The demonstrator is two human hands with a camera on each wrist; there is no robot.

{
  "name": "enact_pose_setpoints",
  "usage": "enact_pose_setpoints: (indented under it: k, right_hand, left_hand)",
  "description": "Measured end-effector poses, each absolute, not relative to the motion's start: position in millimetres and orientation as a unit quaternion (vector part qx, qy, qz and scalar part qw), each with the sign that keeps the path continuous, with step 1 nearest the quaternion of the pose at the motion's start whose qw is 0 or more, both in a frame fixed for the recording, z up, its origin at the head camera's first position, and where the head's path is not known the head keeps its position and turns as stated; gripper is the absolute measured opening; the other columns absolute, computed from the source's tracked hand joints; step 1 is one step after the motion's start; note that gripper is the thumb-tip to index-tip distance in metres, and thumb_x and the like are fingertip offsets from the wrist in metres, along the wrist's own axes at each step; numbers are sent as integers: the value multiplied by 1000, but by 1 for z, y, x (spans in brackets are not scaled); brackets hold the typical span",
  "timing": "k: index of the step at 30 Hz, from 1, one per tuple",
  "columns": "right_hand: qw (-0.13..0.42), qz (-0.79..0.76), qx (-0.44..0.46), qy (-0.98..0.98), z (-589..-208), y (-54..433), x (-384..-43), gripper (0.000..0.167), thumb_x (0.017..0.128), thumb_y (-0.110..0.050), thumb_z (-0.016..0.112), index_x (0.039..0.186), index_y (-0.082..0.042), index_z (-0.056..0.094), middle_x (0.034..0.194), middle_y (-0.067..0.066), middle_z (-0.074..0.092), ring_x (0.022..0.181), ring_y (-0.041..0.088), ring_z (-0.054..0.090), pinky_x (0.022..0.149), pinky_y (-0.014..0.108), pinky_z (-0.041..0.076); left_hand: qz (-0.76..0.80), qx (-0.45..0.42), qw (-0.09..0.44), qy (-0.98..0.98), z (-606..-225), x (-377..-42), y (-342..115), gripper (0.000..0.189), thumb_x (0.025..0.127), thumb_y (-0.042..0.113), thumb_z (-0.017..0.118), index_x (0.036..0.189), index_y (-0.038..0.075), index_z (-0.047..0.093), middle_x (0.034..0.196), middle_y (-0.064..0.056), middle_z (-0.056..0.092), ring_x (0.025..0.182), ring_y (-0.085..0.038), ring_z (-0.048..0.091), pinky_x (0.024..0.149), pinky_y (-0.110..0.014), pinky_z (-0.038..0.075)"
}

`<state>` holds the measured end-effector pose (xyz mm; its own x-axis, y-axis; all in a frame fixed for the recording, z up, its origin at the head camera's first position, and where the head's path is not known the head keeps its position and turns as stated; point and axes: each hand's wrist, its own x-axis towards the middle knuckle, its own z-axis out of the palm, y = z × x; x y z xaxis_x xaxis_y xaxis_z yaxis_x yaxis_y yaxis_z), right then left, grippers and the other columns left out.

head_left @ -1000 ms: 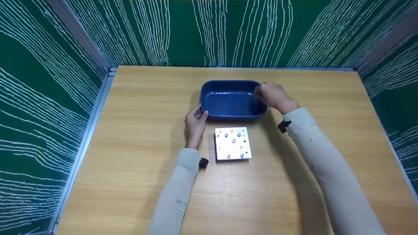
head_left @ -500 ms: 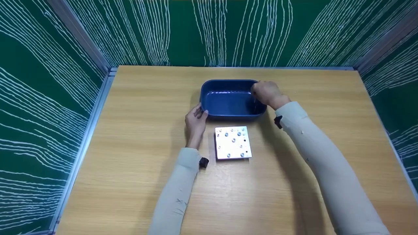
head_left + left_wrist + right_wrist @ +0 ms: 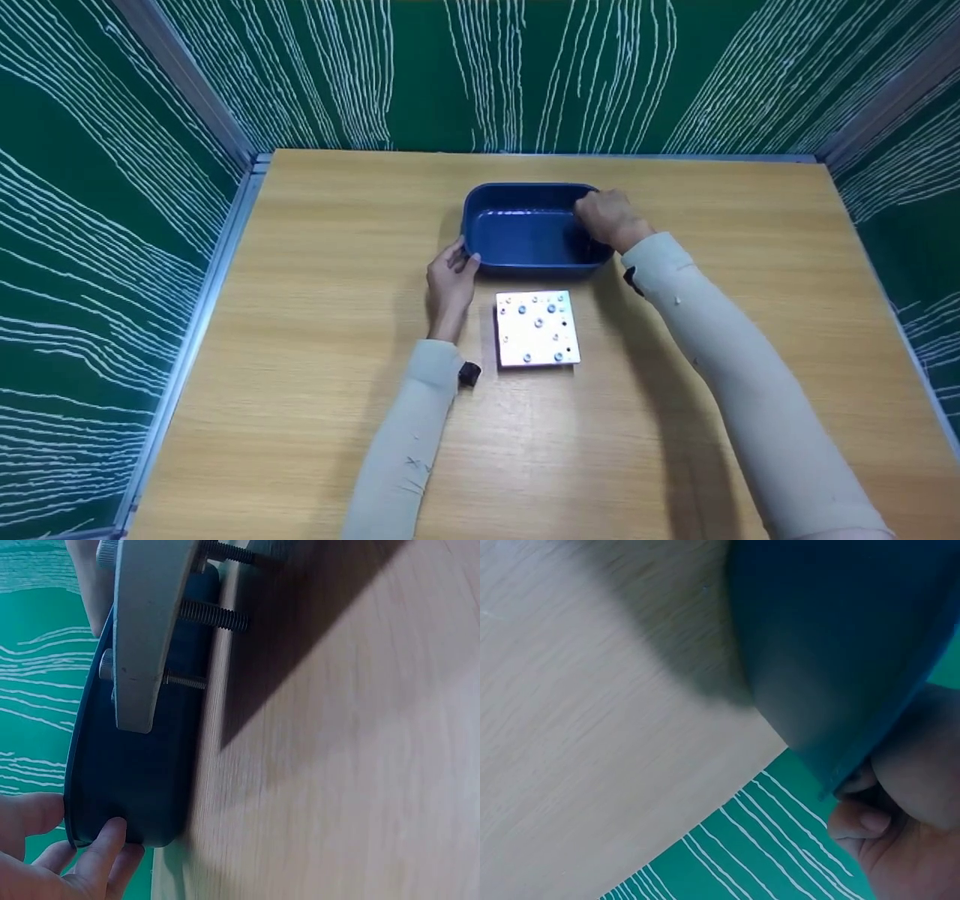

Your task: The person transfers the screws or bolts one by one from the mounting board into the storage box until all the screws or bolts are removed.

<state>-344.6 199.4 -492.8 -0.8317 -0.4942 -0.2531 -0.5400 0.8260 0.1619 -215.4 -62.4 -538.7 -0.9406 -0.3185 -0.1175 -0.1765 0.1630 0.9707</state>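
A deep blue plastic bin (image 3: 525,234) stands towards the back of the table. My left hand (image 3: 450,289) grips its left front corner, thumb and fingers against the wall and rim. My right hand (image 3: 611,217) reaches over the right rim into the bin, fingers curled; in the right wrist view the rim hides the fingertips, so anything between them cannot be seen. In front of the bin is a square metal plate (image 3: 517,330) carrying several bolts of different sizes. From the left wrist view, threaded bolt shanks (image 3: 214,615) stick out beneath the plate, near the bin wall (image 3: 135,780).
The light wooden table (image 3: 315,315) is bordered by green panels (image 3: 420,90) with white wavy lines at the back and sides. A metal frame edge (image 3: 191,337) runs along the left. Small black wrist cameras (image 3: 469,374) sit at both cuffs.
My right hand has shifted slightly left and deeper over the bin's right end, its forearm following. The left hand, bin and plate have stayed in place.
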Motion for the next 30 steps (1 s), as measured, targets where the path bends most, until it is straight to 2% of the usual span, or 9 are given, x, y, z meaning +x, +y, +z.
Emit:
enact_pose_setpoints:
  k: [4, 10, 17, 26, 28, 30]
  right_hand:
    - [85, 117, -266, 953, -497, 197, -343, 25, 102, 3, 56, 80, 1, 67, 71, 15, 64, 62, 26, 59, 59, 44, 62]
    - [85, 144, -254, 953, -500, 193, -343, 25, 104, 0, 56, 82, 2, 68, 68, 14, 62, 60, 26, 60, 59, 40, 61]
    - [90, 168, -249, 949, -500, 190, -344, 28, 105, -2, 55, 80, 1, 68, 64, 12, 60, 57, 23, 59, 50, 32, 50]
    - [93, 184, -252, 945, -502, 189, -344, 28, 105, -3, 55, 81, 1, 69, 64, 11, 61, 55, 22, 57, 49, 30, 46]
    - [88, 184, -251, 946, -502, 189, -343, 28, 105, -2, 55, 81, 1, 69, 65, 11, 62, 56, 22, 58, 49, 31, 47]
    - [79, 175, -251, 949, -503, 189, -342, 25, 103, 0, 56, 83, 2, 70, 69, 14, 67, 59, 23, 62, 52, 35, 54]
  left_hand:
    - [-632, 152, 63, -757, -539, -215, -63, 46, 102, 13, 72, 147, 8, 63, 142, -14, 67, 128, -27, 68, 108, -37, 55]
    - [-630, 156, 62, -758, -538, -215, -63, 46, 102, 13, 71, 147, 9, 63, 142, -13, 67, 128, -27, 68, 108, -38, 55]
    - [-620, 168, 54, -764, -538, -216, -62, 46, 102, 17, 72, 147, 12, 63, 143, -10, 68, 127, -25, 68, 108, -39, 55]
    - [-620, 173, 54, -763, -540, -217, -62, 46, 103, 17, 71, 147, 12, 63, 145, -10, 67, 128, -25, 67, 108, -37, 55]
    - [-622, 168, 56, -762, -539, -216, -62, 46, 102, 16, 71, 147, 11, 62, 145, -11, 66, 129, -25, 67, 109, -37, 55]
    - [-634, 157, 60, -755, -539, -216, -62, 46, 102, 12, 70, 147, 8, 61, 145, -14, 65, 130, -27, 66, 109, -36, 55]
